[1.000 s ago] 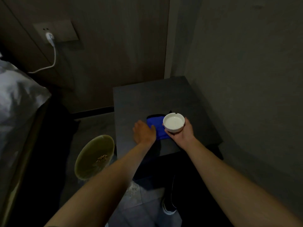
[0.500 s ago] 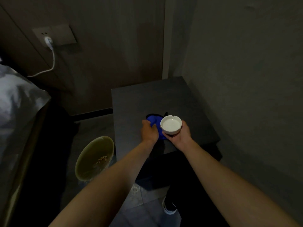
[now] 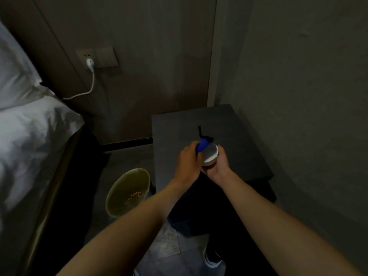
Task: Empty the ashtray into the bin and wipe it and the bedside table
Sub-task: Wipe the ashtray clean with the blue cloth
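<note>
Two bare hands met above the dark bedside table (image 3: 229, 124): at 9 o'clock the left hand (image 3: 188, 160) clutched a blue cloth (image 3: 202, 146) against the white ashtray (image 3: 210, 156), cupped tilted in the right hand (image 3: 218, 168); the bin (image 3: 127, 193) sat at 7 o'clock.

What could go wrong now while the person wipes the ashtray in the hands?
The ashtray is tilted and held in the air by the right hand alone; a push from the blue cloth in the left hand could knock it onto the bedside table. Loosened ash might fall there, not into the bin.
</note>
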{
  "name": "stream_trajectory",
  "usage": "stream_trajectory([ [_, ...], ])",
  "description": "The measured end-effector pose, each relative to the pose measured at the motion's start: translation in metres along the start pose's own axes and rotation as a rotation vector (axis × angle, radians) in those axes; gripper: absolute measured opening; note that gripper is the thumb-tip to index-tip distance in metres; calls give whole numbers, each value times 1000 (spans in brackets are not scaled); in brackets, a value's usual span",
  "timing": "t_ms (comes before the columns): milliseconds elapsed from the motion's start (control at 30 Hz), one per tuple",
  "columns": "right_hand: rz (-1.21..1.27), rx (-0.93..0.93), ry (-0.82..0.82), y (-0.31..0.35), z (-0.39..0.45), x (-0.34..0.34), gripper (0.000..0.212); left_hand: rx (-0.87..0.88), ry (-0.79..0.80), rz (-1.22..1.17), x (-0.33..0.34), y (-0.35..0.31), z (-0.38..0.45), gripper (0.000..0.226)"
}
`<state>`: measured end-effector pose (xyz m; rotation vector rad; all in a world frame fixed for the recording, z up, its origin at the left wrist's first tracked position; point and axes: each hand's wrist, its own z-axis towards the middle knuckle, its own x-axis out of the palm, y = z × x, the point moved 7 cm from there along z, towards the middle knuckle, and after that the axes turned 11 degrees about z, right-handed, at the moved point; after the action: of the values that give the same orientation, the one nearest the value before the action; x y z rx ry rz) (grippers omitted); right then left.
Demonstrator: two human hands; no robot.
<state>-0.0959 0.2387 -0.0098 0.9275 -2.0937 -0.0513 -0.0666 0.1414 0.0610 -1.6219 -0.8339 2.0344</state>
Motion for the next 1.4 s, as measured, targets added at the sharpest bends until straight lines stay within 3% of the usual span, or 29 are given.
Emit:
stream_trajectory([
  [67,-4,3,19,-3,-7,5,55,72,-8,173,-5,-8,-7,36],
  [200,-61,-5,33,-5,-14,7,57,178,-21,161,-17,-20,-17,23],
  [333,-54,36,26,-10,-20,10,55,73,-105,67,-33,0,-3,10],
  [533,-189,49,40,-18,-29,17,54,-29,-12,26,-39,23,4,29],
  [667,-280,54,36,-22,-33,18,54,23,26,93,-41,24,5,33],
  [833,-405,34,34,-22,-38,17,50,53,203,31,-38,24,9,58],
  [1067,-634,39,9,-24,-50,16,48,237,297,310,-36,10,11,18],
  [1233,-707,61,6,-26,-50,13,66,398,329,641,-40,-1,9,22],
  [1300,-774,45,21,-27,-50,16,67,391,315,669,-43,1,10,23],
  [1400,-793,-22,-13,-25,-51,25,56,246,284,544,-49,12,12,15],
])
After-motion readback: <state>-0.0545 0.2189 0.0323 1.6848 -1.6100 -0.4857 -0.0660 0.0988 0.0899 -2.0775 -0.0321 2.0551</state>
